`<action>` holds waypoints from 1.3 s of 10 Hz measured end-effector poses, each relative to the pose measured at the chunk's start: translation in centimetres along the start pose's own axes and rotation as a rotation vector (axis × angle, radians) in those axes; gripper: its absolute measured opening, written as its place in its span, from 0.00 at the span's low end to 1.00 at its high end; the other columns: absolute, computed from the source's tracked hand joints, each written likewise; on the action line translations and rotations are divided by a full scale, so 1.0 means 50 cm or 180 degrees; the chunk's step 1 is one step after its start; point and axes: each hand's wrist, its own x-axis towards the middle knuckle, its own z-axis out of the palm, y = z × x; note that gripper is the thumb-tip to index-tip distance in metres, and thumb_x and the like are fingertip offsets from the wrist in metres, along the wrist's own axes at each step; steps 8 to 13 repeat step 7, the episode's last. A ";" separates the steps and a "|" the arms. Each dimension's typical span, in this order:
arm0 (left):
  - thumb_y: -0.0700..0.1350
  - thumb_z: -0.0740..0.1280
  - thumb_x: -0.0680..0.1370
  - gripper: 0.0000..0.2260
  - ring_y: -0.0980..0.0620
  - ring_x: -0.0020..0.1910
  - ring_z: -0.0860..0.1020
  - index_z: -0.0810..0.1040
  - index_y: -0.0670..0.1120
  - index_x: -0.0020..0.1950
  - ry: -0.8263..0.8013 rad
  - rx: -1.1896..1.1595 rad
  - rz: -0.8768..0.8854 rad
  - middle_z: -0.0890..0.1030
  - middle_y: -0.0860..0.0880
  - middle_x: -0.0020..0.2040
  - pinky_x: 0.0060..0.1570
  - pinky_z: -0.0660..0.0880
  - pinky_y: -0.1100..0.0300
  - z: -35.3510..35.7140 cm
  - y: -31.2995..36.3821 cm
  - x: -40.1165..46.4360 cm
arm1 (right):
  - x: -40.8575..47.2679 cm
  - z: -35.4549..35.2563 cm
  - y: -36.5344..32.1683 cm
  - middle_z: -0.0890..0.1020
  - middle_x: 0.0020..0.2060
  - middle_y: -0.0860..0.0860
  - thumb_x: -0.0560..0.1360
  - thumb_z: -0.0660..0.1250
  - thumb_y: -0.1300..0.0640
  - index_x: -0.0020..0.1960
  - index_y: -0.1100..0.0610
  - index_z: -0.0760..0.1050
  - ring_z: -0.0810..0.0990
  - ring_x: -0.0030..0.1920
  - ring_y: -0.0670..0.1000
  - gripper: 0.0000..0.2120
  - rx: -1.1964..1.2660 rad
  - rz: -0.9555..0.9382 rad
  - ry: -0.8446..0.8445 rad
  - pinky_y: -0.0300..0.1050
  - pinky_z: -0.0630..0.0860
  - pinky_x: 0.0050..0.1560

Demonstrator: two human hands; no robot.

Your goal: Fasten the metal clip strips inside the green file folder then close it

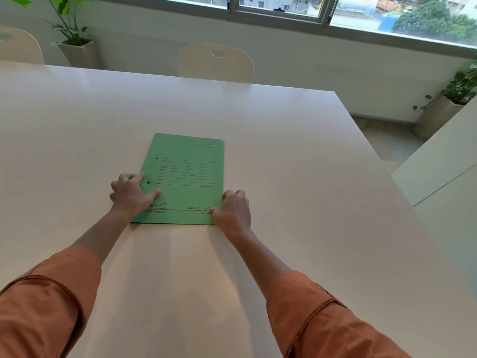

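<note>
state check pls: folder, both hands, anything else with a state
green file folder: closed, flat on the table, printed cover up.
metal clip strips: not visible, hidden inside the closed folder.
left hand: resting on the folder's left edge, thumb pressed on the cover, no grip.
right hand: fingers curled at the folder's lower right corner; whether it has a grip on the edge is unclear.
chair: pushed in at the table's far side.

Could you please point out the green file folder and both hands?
green file folder (192, 153): head view, upper cover.
left hand (130, 193): head view, back of hand.
right hand (233, 209): head view, back of hand.
</note>
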 end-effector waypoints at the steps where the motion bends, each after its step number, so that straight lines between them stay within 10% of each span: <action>1: 0.57 0.74 0.77 0.35 0.35 0.71 0.65 0.68 0.43 0.79 0.0022 0.0270 0.0035 0.69 0.37 0.72 0.67 0.66 0.41 0.008 0.007 -0.008 | -0.008 0.004 0.006 0.75 0.59 0.56 0.77 0.74 0.50 0.62 0.60 0.76 0.72 0.63 0.59 0.19 -0.0273 -0.0230 0.0086 0.56 0.74 0.63; 4: 0.64 0.61 0.82 0.39 0.39 0.82 0.53 0.56 0.39 0.82 0.0124 0.0576 0.0270 0.55 0.38 0.82 0.79 0.48 0.41 0.063 0.008 -0.091 | -0.048 -0.019 0.103 0.73 0.71 0.54 0.80 0.69 0.45 0.76 0.58 0.69 0.68 0.73 0.56 0.30 -0.0209 -0.0812 0.0154 0.54 0.64 0.73; 7: 0.69 0.37 0.79 0.43 0.46 0.84 0.37 0.37 0.39 0.83 0.0218 0.0440 0.0661 0.37 0.41 0.85 0.82 0.37 0.43 0.114 0.060 -0.205 | -0.063 -0.116 0.235 0.49 0.86 0.55 0.86 0.50 0.42 0.85 0.60 0.47 0.43 0.86 0.52 0.35 -0.0710 -0.0686 0.0083 0.58 0.41 0.85; 13: 0.69 0.37 0.79 0.43 0.46 0.84 0.37 0.37 0.39 0.83 0.0218 0.0440 0.0661 0.37 0.41 0.85 0.82 0.37 0.43 0.114 0.060 -0.205 | -0.063 -0.116 0.235 0.49 0.86 0.55 0.86 0.50 0.42 0.85 0.60 0.47 0.43 0.86 0.52 0.35 -0.0710 -0.0686 0.0083 0.58 0.41 0.85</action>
